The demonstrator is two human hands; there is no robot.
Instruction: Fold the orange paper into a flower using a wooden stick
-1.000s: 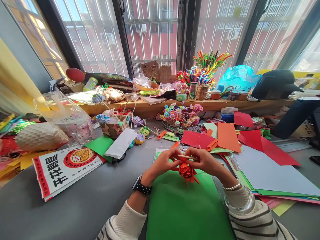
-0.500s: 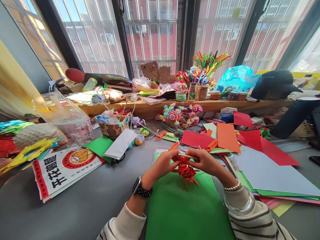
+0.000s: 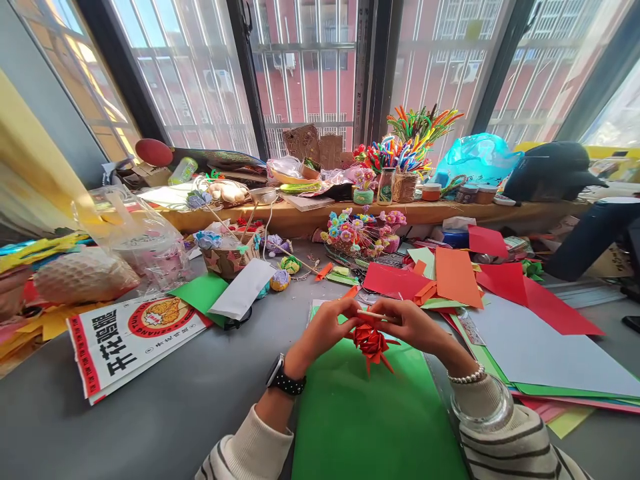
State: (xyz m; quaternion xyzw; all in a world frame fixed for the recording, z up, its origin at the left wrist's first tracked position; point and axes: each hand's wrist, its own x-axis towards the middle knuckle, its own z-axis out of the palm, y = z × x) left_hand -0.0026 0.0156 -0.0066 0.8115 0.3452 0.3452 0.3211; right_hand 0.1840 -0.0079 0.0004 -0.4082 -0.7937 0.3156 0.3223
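Note:
A red folded-paper flower (image 3: pixel 371 343) with pointed lower tips is between my two hands, above a green sheet (image 3: pixel 375 420). The fingers of my left hand (image 3: pixel 327 327) are closed on the flower's left upper side. Across the top, a thin pale stick (image 3: pixel 373 315) runs between both sets of fingertips. My right hand (image 3: pixel 413 325) is closed in a pinch on the stick, its fingers also against the flower's upper right. The fingertips partly hide the flower's upper petals.
Red card (image 3: pixel 395 281), orange card (image 3: pixel 456 277) and a white sheet (image 3: pixel 540 347) lie to the right. On the left are a printed paper bag (image 3: pixel 145 333) and a basket (image 3: pixel 227 260). What looks like another person's hand (image 3: pixel 15 287) shows at the left edge.
The red paper flower has tilted and shifted slightly left and up in my fingers. At the far left, a yellow paper piece has moved up and left.

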